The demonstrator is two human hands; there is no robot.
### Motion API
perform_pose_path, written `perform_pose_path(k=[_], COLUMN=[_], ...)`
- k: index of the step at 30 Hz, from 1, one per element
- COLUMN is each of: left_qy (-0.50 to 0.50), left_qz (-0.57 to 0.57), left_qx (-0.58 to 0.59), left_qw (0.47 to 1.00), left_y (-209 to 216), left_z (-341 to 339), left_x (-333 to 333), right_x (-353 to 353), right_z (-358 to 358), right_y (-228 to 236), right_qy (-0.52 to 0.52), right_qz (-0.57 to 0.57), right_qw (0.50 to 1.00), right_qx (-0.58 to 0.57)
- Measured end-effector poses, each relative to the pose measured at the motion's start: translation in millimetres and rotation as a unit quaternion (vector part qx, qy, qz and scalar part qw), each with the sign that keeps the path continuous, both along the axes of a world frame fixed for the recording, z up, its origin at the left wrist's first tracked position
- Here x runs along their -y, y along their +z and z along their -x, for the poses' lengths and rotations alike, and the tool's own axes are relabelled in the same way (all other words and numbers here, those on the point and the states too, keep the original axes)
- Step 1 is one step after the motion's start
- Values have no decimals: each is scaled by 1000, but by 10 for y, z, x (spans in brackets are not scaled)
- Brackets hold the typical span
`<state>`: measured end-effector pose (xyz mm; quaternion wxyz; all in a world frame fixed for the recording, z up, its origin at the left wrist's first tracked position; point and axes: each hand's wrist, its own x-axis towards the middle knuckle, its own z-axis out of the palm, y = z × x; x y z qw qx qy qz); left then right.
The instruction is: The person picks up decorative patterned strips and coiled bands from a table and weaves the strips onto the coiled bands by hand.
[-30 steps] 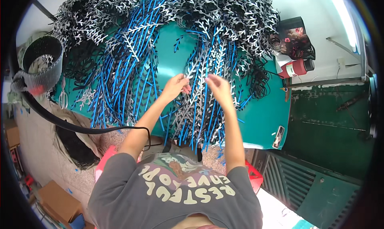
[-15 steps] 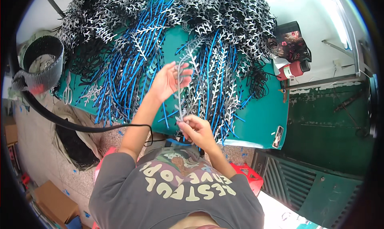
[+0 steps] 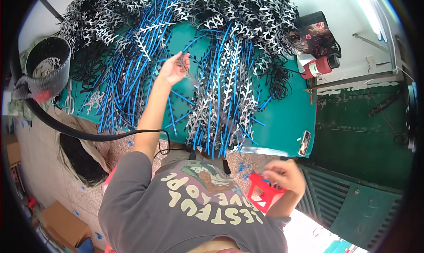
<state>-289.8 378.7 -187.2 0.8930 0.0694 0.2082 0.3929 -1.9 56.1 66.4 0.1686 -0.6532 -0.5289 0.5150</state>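
My left hand (image 3: pixel 173 70) is raised over the middle of the green table, fingers curled around a grey leaf-trim strand (image 3: pixel 184 68). From there the strand runs as a blurred grey streak toward the lower right. At its other end my right hand (image 3: pixel 285 177) is closed, out past the table's front edge and above a red plastic stool (image 3: pixel 256 193); its fingertips are partly blurred. Just right of my left hand, a bundle of black and silver leaf strands with blue strips (image 3: pixel 227 80) hangs over the table's front edge. Another such bundle (image 3: pixel 126 87) lies to the left.
A big heap of leaf trim (image 3: pixel 247 10) covers the back of the green table (image 3: pixel 278 136). Scissors (image 3: pixel 69 100) and a ribbed bin (image 3: pixel 48 69) are at left. A red bottle (image 3: pixel 321 67), dark floral bag (image 3: pixel 316 34) and phone (image 3: pixel 304 143) are at right. A black cable (image 3: pixel 110 142) crosses left.
My right hand has swung down and right, away from my left hand, drawing the strand out between them. My left hand has moved slightly up and left, its fingers more closed.
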Motion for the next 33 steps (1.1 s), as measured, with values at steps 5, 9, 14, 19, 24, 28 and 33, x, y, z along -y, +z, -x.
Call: perform_pose_path(k=[5,9,14,19,24,28,33], left_qy=[-63,56,40,-6,-28,-135,-164], left_qz=[-70,-134,-145,-176,-120,-190,-283], left_qx=[-141,-157,-75,-194,-302,-406,-452], left_qw=[986,977,986,965,945,884,830], left_y=[255,289,428,287,305,338,671], left_z=[106,-33,-690,-1130,-1310,-1139,-1254], left_x=[351,814,1299,1620,2003,2268,2414], right_x=[92,25,107,145,196,-14,-156], right_z=[-922,-1693,-2643,-3236,-2885,-1690,-398], right_y=[-102,-433,-958,-2119,-3029,-2621,-1866], right_qy=[-148,-103,-135,-175,-205,-248,-56], right_qz=[-26,-219,-447,-510,-358,-413,-286], right_qw=[958,864,721,686,814,859,947], right_qx=[243,443,511,488,410,171,-133])
